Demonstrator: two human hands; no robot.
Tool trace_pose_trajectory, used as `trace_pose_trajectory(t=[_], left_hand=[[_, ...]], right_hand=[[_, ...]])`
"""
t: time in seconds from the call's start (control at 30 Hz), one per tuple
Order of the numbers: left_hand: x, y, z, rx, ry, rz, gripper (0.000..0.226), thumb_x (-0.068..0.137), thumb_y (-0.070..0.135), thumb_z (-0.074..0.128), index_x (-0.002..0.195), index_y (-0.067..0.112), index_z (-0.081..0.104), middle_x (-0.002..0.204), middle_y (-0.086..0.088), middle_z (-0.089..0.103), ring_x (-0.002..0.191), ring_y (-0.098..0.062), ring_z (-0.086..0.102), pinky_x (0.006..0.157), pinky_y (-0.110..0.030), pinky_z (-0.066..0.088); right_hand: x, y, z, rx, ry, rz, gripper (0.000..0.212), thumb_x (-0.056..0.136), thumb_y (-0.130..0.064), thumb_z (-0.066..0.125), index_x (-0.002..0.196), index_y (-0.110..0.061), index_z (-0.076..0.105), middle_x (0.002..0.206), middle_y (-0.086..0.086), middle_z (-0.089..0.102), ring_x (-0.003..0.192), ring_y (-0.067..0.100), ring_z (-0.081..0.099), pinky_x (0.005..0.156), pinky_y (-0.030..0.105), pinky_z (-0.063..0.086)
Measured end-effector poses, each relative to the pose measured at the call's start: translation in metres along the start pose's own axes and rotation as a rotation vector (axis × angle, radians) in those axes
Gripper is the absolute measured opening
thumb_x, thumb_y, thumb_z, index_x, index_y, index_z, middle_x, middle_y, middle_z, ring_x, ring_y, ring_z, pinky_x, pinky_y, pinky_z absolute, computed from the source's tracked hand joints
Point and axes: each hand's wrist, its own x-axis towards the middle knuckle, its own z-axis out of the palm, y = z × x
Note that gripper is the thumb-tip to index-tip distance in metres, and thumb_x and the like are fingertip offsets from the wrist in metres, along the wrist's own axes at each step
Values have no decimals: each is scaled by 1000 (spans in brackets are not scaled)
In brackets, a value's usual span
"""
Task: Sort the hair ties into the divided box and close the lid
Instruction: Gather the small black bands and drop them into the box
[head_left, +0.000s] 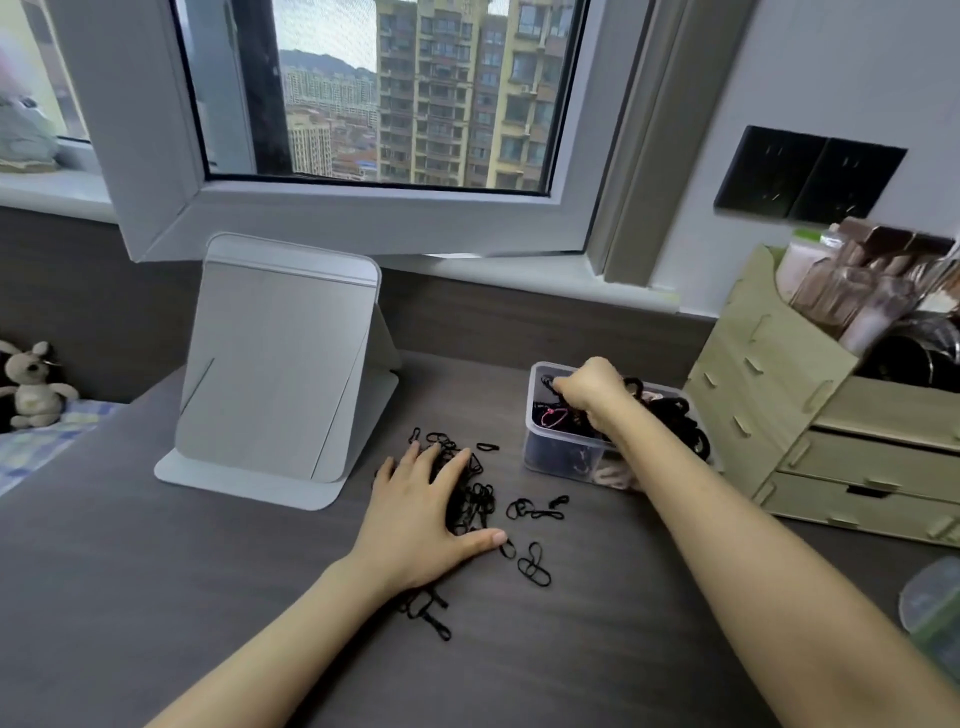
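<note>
The left hand (421, 514) lies flat on the tabletop (260, 597), its fingers (457, 467) spread apart and pressing on a heap of thin black hair ties (478, 499). More ties lie scattered just right of those fingers and under the wrist. The right hand (592, 392) reaches into the clear box (561, 457). Its fingers are curled downward among thicker dark ties and a pink one, and I cannot tell whether they clamp a tie or have let go.

The small ties look very light, soft and stretchy, and they are tangled in loops. A pinch on one strand would probably lift several, so it seems best to tease out a single loop at the edge of the heap. They should not break or slip.

A translucent thing (930, 608) with a green edge, right of the right forearm, might be the lid; that is a guess. No brand, label or writing can be read anywhere.
</note>
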Motion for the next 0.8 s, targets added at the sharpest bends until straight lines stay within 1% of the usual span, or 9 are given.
trace_pose_trajectory(t=[0.07,0.13,0.2,0.27,0.33,0.43,0.57,0.7,0.8], left_hand=[[0,-2,1,7,33,34,109,55,91,25,146,33,17,148,1,34,139,-20,26,114,-37,20],[0,-2,1,2,64,56,98,62,82,24,145,31,22,141,2,40,132,-19,34,109,-34,26],[0,-2,1,-11,75,68,92,65,78,22,143,29,28,136,3,44,126,-20,37,105,-34,29],[0,-2,1,-29,75,88,85,68,74,22,138,28,37,130,4,47,120,-20,40,101,-33,31],[1,-1,1,-36,68,114,79,70,70,20,133,28,43,123,5,49,114,-18,42,98,-30,33],[3,-2,5,-51,69,150,67,76,64,23,122,26,53,112,4,53,105,-19,45,91,-30,36],[5,1,8,-101,90,187,46,85,51,36,101,16,60,98,-2,57,93,-22,50,84,-30,40],[4,3,3,-131,135,192,36,92,44,40,92,13,58,91,-1,54,86,-16,44,77,-23,32],[6,6,-6,-213,200,177,26,95,30,45,86,9,57,82,1,48,79,-16,42,73,-22,29]], right_hand=[[-7,-11,-4,-247,-71,-33,19,90,-19,55,99,-2,59,91,13,54,78,26,51,63,26,39],[-11,-21,-8,-325,-117,-47,22,91,-18,51,98,1,60,92,15,58,75,29,57,60,28,46],[-9,-25,-13,-280,-147,-49,29,92,-17,48,102,7,60,99,21,64,83,35,67,74,36,57],[-10,-26,-21,-206,-190,-38,35,95,-20,45,106,10,59,109,27,66,95,39,67,87,45,56],[-14,-24,-30,-114,-193,-67,41,96,-27,43,109,9,58,108,26,66,101,37,66,89,47,54],[-18,-17,-42,-86,-74,-226,42,93,-30,49,99,9,65,82,19,68,82,35,69,81,47,58],[-13,-10,-41,38,-61,-264,42,93,-31,50,80,6,68,81,22,70,72,32,70,75,38,60],[-11,-9,-38,246,-108,-193,43,99,-29,39,67,-6,57,66,11,58,56,18,57,47,17,52],[-20,-3,-47,330,-16,-219,42,99,-26,39,68,-6,58,72,15,61,56,19,59,51,21,54]])
